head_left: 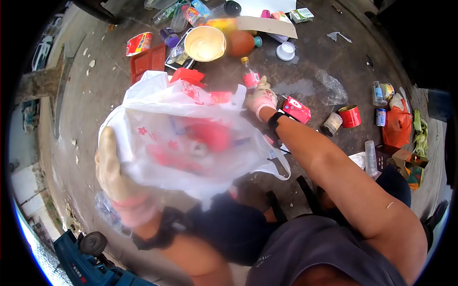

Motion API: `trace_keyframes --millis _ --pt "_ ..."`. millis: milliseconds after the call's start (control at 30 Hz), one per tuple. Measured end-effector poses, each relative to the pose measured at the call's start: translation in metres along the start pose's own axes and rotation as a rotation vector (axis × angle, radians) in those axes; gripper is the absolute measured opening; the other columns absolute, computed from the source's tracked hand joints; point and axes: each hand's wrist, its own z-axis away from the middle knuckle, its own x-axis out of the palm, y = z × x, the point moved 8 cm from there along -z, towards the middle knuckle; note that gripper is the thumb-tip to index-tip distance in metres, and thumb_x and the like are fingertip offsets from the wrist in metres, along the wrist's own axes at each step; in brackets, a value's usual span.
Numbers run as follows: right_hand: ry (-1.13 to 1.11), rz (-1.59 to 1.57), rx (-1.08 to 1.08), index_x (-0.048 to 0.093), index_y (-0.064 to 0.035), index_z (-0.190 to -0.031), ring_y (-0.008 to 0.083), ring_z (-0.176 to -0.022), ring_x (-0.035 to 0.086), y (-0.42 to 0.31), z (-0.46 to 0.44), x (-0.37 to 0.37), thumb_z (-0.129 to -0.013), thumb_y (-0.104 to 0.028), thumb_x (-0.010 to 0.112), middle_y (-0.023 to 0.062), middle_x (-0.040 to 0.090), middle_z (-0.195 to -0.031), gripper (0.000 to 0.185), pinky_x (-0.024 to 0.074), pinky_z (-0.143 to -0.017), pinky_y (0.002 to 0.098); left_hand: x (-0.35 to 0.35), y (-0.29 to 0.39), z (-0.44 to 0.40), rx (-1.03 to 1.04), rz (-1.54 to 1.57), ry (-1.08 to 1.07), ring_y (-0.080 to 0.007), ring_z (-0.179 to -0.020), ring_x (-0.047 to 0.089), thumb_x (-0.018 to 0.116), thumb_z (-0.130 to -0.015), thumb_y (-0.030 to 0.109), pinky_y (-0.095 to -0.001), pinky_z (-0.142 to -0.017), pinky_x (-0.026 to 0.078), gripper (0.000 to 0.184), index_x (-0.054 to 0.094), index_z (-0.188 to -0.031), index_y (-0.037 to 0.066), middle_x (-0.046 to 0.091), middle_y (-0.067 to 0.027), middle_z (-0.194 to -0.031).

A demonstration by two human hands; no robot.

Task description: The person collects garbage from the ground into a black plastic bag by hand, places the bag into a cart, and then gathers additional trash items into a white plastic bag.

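left hand [109, 167] clamped on white bag [125, 138], near left; right hand [263, 97], grip unclear, beside far pink-labelled bottle [250, 78]

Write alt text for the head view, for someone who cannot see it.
A gloved left hand holds a white bag while the gloved right hand reaches out next to a small bottle on the ground. Around lie a pale bowl, a red tray, a red can and an orange bag.
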Motion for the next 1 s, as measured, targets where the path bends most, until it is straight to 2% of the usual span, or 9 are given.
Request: trace_keyframes --millis 100,233,367,500,600,667,767,867,1000 --pt "-0.003 -0.359 0.005 0.037 -0.0037 -0.155 0.0418 -0.126 0.061 0.033 -0.021 -0.006 -0.081 -0.042 0.069 0.0278 0.064 -0.132 0.089 0.0481 -0.105 0.0446 0.002 0.009 -0.005 0.060 -0.128 0.016 -0.0331 -0.126 0.062 0.071 -0.090 0.001 -0.0415 -0.108 0.049 0.055 0.056 -0.143 -0.002 0.063 -0.0220 -0.137" --pt "-0.115 -0.917 -0.728 0.042 -0.0023 -0.153 0.0182 -0.109 0.065 -0.008 0.077 -0.104 -0.086 -0.017 0.071 0.0104 0.067 -0.122 0.075 0.0531 -0.094 0.0342 0.007 0.007 -0.008 0.073 -0.090 0.016 -0.0319 -0.124 0.063 0.067 -0.093 0.001 -0.0410 -0.107 0.049 0.052 0.056 -0.144 -0.002 0.064 -0.0214 -0.136" --pt "-0.884 -0.444 -0.795 0.053 -0.0015 -0.147 0.0185 -0.104 0.066 -0.005 0.133 -0.107 -0.084 -0.017 0.072 0.0119 0.072 -0.116 0.068 0.0535 -0.092 0.0345 0.008 -0.003 -0.006 -0.020 0.041 0.030 -0.0317 -0.123 0.064 0.067 -0.093 0.001 -0.0405 -0.106 0.050 0.052 0.056 -0.143 -0.001 0.065 -0.0209 -0.134" --pt "-1.014 0.135 -0.811 0.065 -0.0080 -0.137 0.0249 -0.108 0.070 -0.025 0.154 -0.070 -0.088 -0.035 0.071 0.0156 0.074 -0.117 0.056 0.0544 -0.093 0.0378 0.010 0.013 -0.009 0.022 -0.069 0.000 -0.0311 -0.122 0.064 0.063 -0.096 0.003 -0.0401 -0.104 0.052 0.047 0.058 -0.142 -0.001 0.065 -0.0204 -0.134" --pt "-0.793 0.135 -0.773 0.069 -0.0091 -0.123 0.0383 -0.110 0.069 -0.081 0.175 -0.054 -0.091 -0.052 0.062 0.0200 0.072 -0.118 0.054 0.0534 -0.095 0.0451 0.014 0.023 -0.013 0.035 -0.068 -0.052 -0.0304 -0.122 0.064 0.060 -0.099 0.004 -0.0402 -0.103 0.052 0.044 0.058 -0.142 -0.001 0.065 -0.0201 -0.134" --pt "-0.413 -0.141 -0.761 0.068 -0.0092 -0.121 0.0391 -0.109 0.069 -0.101 0.186 -0.044 -0.093 -0.048 0.058 0.0201 0.071 -0.118 0.049 0.0527 -0.095 0.0474 0.013 0.025 -0.014 0.072 -0.059 -0.026 -0.0300 -0.121 0.064 0.059 -0.100 0.005 -0.0403 -0.104 0.051 0.043 0.058 -0.142 -0.001 0.065 -0.0201 -0.135" --pt "-0.158 -0.306 -0.909 0.067 -0.0098 -0.121 0.0364 -0.107 0.070 -0.106 0.198 -0.070 -0.095 -0.040 0.056 0.0171 0.071 -0.119 0.041 0.0549 -0.090 0.0461 0.010 0.014 -0.013 0.009 0.034 -0.013 -0.0294 -0.120 0.064 0.059 -0.100 0.005 -0.0404 -0.104 0.051 0.043 0.058 -0.142 -0.001 0.064 -0.0202 -0.136" --pt "-0.196 -0.424 -0.953 0.072 -0.0077 -0.098 0.0362 -0.091 0.071 -0.070 0.183 -0.115 -0.096 -0.035 0.055 0.0170 0.073 -0.091 0.032 0.0547 -0.085 0.0433 0.009 0.008 -0.012 -0.061 -0.048 0.011 -0.0296 -0.122 0.064 0.057 -0.101 0.007 -0.0406 -0.106 0.050 0.044 0.056 -0.144 -0.001 0.063 -0.0197 -0.137" --pt "0.064 -0.566 -0.395 0.076 -0.0139 -0.108 0.0317 -0.099 0.074 0.061 0.029 -0.129 -0.097 -0.035 0.057 0.0175 0.076 -0.102 0.031 0.0552 -0.091 0.0397 0.010 -0.007 -0.006 -0.030 -0.048 0.033 -0.0296 -0.130 0.058 0.054 -0.102 0.007 -0.0409 -0.113 0.045 0.046 0.053 -0.147 -0.002 0.058 -0.0195 -0.144"
